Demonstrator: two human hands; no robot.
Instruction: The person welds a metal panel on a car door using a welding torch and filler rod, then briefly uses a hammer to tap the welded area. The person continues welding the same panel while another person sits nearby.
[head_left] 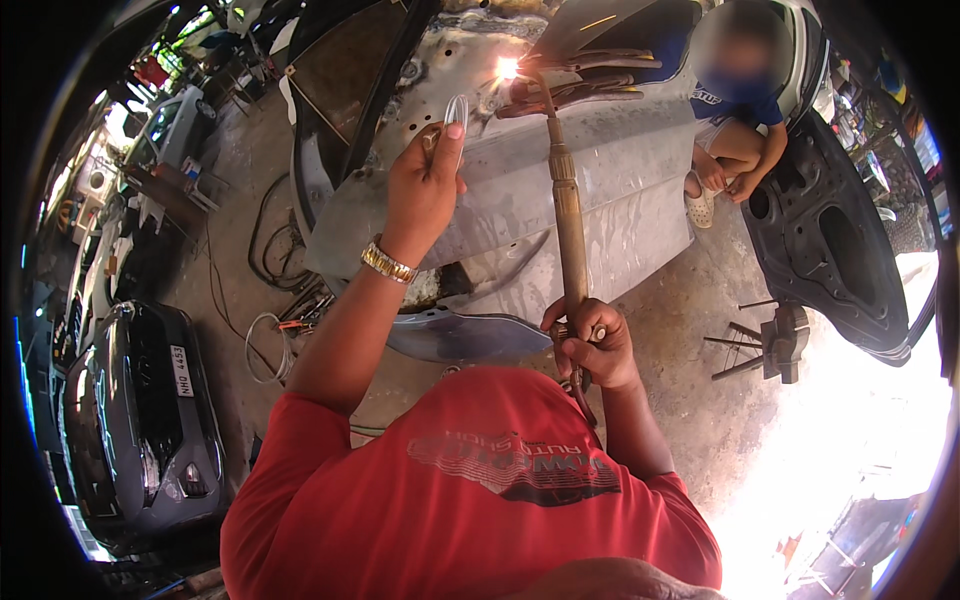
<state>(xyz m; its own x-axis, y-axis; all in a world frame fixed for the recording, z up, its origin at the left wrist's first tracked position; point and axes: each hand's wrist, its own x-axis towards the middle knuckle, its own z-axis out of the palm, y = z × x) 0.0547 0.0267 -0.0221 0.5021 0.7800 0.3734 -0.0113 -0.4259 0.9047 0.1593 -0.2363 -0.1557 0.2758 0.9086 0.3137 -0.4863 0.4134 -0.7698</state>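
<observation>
My right hand (604, 350) is closed round the rear end of a brass gas welding torch (566, 200), by its valve knobs. The torch stretches away from me over a bare grey car body panel (490, 170). Close to its tip a bright flame (508, 68) glows against scorched metal that has several small holes. A thin, bent loop of silvery wire (459, 110) is pinched between the thumb and fingers of my left hand (424, 185), left of the torch and nearer to me than the flame. A gold and silver watch is on my left wrist.
A person in a blue shirt (740, 125) sits just beyond the panel's right end. A dark car door (830, 235) leans at the right, with a metal vise (785, 345) below it. Hoses and cables (275, 240) lie on the floor at left, near a dark car (145, 420).
</observation>
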